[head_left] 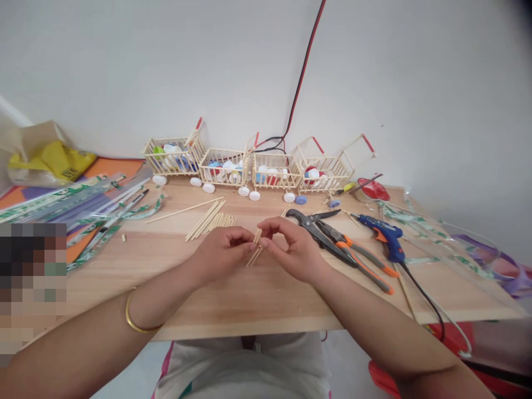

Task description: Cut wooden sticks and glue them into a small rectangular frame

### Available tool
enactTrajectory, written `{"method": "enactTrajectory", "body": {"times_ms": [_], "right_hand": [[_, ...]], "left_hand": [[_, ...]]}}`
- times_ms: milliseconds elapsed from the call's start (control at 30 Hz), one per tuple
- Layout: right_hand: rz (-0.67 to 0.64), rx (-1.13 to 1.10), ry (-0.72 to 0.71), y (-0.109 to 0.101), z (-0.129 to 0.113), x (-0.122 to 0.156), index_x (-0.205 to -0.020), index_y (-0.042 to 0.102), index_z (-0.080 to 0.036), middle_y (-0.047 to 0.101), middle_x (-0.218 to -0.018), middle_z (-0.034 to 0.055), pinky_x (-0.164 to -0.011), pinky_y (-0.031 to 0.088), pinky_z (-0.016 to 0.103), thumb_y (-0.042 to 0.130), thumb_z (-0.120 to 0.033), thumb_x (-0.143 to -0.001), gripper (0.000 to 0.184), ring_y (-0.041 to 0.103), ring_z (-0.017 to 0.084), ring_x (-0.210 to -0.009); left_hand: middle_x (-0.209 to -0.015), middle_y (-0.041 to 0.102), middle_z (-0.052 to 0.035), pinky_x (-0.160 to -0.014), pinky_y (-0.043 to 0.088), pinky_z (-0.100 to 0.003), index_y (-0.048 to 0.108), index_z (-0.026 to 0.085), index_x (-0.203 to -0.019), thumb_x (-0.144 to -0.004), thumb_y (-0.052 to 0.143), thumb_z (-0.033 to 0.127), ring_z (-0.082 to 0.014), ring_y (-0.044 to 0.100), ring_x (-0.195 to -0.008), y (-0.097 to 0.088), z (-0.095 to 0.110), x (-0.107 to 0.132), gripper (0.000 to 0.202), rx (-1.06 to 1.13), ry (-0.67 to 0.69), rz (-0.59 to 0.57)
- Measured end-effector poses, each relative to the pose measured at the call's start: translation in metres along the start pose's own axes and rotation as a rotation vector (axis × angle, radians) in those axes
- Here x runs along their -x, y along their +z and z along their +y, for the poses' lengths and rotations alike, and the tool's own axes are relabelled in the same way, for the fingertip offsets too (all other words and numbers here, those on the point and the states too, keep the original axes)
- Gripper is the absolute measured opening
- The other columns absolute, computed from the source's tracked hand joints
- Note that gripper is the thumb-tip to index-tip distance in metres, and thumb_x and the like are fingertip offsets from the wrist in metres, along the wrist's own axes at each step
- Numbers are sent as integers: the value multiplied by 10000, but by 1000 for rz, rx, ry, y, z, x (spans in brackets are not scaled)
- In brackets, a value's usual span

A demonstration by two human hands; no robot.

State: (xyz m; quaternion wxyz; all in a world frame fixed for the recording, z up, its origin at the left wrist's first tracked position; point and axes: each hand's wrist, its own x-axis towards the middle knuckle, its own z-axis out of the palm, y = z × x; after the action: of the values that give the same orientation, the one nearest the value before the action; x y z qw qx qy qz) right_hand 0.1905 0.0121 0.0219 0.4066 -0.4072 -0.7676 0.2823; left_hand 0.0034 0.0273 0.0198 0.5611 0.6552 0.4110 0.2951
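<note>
Above the wooden table, my left hand and my right hand meet at a few thin wooden sticks. The sticks slant between my fingertips, their lower ends pointing towards me. My left thumb and forefinger pinch them from the left. On the other side, my right thumb and fingers close around their upper part, and my fingers partly hide how they join. Just beyond my left hand lie several longer sticks and a row of short sticks.
Miniature stick-built shopping carts with bottle-cap wheels line the wall. To the right lie dark-handled cutters, orange-handled pliers and a blue glue gun with its cable. Plastic packets and a yellow bag are left. Someone's pixelated head is at far left.
</note>
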Motion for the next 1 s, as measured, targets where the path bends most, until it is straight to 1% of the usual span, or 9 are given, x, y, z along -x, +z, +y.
{"method": "enactTrajectory", "body": {"times_ms": [100,200,300,367,433,533,667,800,1000], "right_hand": [[-42,-111,121,0,1,-1,-904,600,-179,643,-795,30,-700,472,285,552,-295,-844,139,584,131,-732],[-47,-234,220,0,4,-2,-842,608,-175,629,-765,18,-683,466,277,579,-323,-824,152,567,124,-710],[5,-399,311,-1,8,-4,-837,617,-176,603,-733,-3,-669,462,258,613,-350,-802,178,549,106,-680],[32,-502,354,-2,11,-5,-825,626,-179,588,-710,-19,-659,451,241,634,-357,-790,181,534,90,-654],[18,-579,389,-3,14,-5,-825,632,-180,589,-720,-23,-664,443,236,649,-364,-781,190,530,84,-656],[-62,-636,449,-2,15,-5,-844,636,-175,603,-749,-17,-673,439,240,656,-391,-772,228,535,86,-673],[-171,-633,489,-2,13,-3,-853,623,-165,631,-773,1,-666,445,241,633,-417,-787,261,541,90,-673],[-237,-656,489,-3,10,-2,-842,603,-170,645,-777,3,-688,466,248,667,-386,-761,239,582,101,-700],[-208,-684,532,-1,10,0,-959,551,-183,665,-831,9,-700,460,239,706,-280,-733,291,615,104,-755]], "left_hand": [[-710,649,-21,-635,396,-227,702,170,-743,-783,584,363,-140,563,-673,1,6,2,230,-188,84,13],[-698,653,-21,-627,419,-230,690,170,-761,-794,567,330,-140,578,-660,3,9,4,205,-159,64,-13],[-803,650,-24,-680,452,-251,630,171,-1041,-759,621,299,-142,586,-706,2,8,4,311,-84,67,-36],[-901,627,-28,-733,455,-268,521,191,-1216,-731,662,283,-136,568,-741,1,6,4,514,-159,165,-10],[-951,598,-31,-761,445,-279,463,212,-1273,-741,663,291,-137,545,-776,-2,4,4,575,-314,293,22],[-946,584,-43,-780,432,-299,457,229,-1279,-795,612,316,-163,534,-843,-3,1,5,516,-534,429,14],[-951,596,-63,-801,423,-339,443,238,-1286,-833,560,306,-205,529,-914,-1,-2,6,473,-695,501,-21],[-946,596,-71,-778,425,-340,450,218,-1258,-828,563,374,-215,525,-898,2,-4,8,471,-736,506,-40],[-1070,554,-85,-830,426,-346,485,213,-1196,-809,587,354,-213,513,-966,4,-1,10,424,-706,421,-20]]}}
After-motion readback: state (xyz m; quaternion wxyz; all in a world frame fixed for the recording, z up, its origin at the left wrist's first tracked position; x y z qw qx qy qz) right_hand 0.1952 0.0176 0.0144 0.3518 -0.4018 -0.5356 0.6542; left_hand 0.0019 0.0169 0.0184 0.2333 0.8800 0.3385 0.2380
